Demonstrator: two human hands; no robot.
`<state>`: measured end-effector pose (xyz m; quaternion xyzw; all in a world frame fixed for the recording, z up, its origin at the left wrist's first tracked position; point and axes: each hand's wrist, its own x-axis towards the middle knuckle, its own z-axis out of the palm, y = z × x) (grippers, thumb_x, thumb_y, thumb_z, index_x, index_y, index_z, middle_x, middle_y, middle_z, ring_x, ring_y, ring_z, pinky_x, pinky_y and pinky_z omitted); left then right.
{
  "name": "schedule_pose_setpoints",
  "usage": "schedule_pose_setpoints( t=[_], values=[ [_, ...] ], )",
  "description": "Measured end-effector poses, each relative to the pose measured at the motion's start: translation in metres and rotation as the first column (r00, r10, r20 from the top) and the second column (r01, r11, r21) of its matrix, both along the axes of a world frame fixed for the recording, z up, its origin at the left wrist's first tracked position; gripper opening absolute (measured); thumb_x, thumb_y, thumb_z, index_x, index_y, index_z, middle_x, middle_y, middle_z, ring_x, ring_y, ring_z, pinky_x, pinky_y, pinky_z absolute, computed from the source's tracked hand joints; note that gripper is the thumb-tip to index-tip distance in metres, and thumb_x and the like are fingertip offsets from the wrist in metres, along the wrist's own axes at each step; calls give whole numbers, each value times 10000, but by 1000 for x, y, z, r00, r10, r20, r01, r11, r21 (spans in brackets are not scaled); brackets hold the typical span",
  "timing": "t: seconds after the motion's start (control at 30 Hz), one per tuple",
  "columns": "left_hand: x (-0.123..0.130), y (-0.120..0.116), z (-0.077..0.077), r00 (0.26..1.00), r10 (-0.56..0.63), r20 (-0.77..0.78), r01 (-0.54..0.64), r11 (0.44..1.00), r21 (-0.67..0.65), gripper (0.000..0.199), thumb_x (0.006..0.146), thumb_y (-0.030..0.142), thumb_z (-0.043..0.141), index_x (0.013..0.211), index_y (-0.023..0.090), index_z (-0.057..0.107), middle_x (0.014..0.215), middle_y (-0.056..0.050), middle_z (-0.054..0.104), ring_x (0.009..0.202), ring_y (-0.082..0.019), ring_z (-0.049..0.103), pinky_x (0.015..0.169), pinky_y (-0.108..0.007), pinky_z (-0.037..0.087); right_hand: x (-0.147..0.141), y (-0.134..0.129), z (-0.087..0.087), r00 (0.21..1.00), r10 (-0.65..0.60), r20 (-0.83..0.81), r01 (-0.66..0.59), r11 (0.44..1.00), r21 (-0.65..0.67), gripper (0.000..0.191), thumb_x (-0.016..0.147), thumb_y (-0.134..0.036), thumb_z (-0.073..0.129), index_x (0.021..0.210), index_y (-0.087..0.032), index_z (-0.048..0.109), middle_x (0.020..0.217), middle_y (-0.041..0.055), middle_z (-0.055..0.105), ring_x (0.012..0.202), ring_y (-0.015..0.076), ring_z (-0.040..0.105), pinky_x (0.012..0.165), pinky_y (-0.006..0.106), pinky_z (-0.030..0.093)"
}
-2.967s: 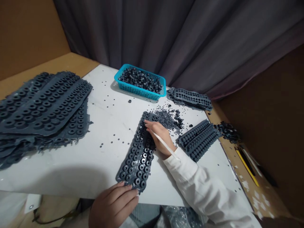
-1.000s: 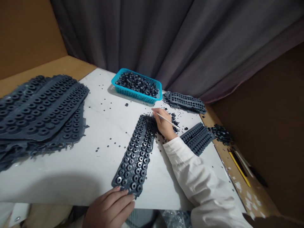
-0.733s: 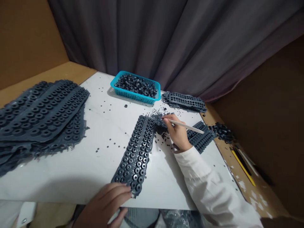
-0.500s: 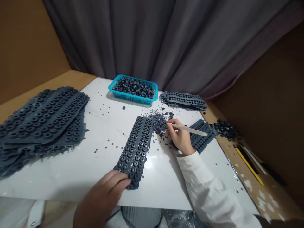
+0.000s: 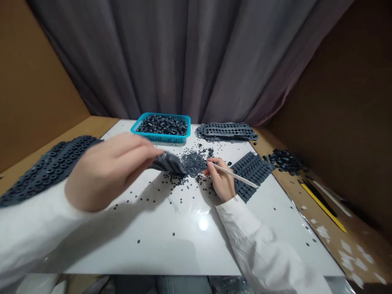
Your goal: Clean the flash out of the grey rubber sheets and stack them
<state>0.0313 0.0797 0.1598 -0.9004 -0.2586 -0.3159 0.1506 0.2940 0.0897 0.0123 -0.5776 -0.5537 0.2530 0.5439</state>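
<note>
My left hand grips one end of a dark grey moulded rubber sheet, raised and tilted over the table. The sheet's far edge comes down beside a pile of small dark discs, and my hand hides part of it. In my right hand is a thin white stick, pinched between the fingers like a pen. Its tip end is by the fingertips, close to the pile. Another rubber sheet lies flat just right of that hand.
A blue basket full of small black rubber pieces stands at the back. Punched sheets lie right of it. Stacked ring-studded sheets are at left. On the right are black pieces and a yellow tool.
My left hand has lifted the rubber sheet off the table and tilted it toward the disc pile. More discs lie scattered below it. My right hand still holds the stick. The view has shifted.
</note>
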Motion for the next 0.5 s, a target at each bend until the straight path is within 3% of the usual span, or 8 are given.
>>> schedule_pose_setpoints(
  t=[0.13,0.23,0.3,0.4,0.5],
  values=[
    [32,44,43,997,7,-71,6,983,181,203,937,253,434,940,197,629,860,-16,649,782,-152,591,639,-260,415,0,3,-5,994,11,-113,-13,1000,-18,313,852,-465,496,979,-187,563,673,28,691,582,166,645,618,289,521],
    [52,64,69,973,20,-230,14,989,144,205,912,260,458,906,179,646,858,-32,647,786,-172,596,675,-275,424,0,5,-6,966,29,-258,-33,999,-13,409,860,-539,431,1032,-180,523,770,67,707,668,185,674,693,334,534],
    [63,69,84,968,30,-247,5,990,140,148,860,268,543,858,177,658,832,-20,642,782,-176,595,711,-273,424,-2,5,-6,939,77,-336,-83,997,-4,409,858,-575,407,983,-196,498,869,95,707,796,203,683,766,359,521],
    [77,72,103,985,44,-169,-36,998,48,138,810,273,618,848,154,675,743,11,607,713,-136,572,731,-239,406,-6,4,-7,901,183,-394,-198,980,3,368,834,-599,436,845,-232,407,946,82,678,944,212,640,816,366,495],
    [88,77,114,994,70,-86,-80,989,-123,181,811,293,608,860,135,681,674,30,571,627,-94,526,666,-200,382,-9,2,-5,868,261,-422,-285,958,6,418,752,-586,554,810,-253,310,773,-9,594,759,174,608,701,316,489]
  ],
)
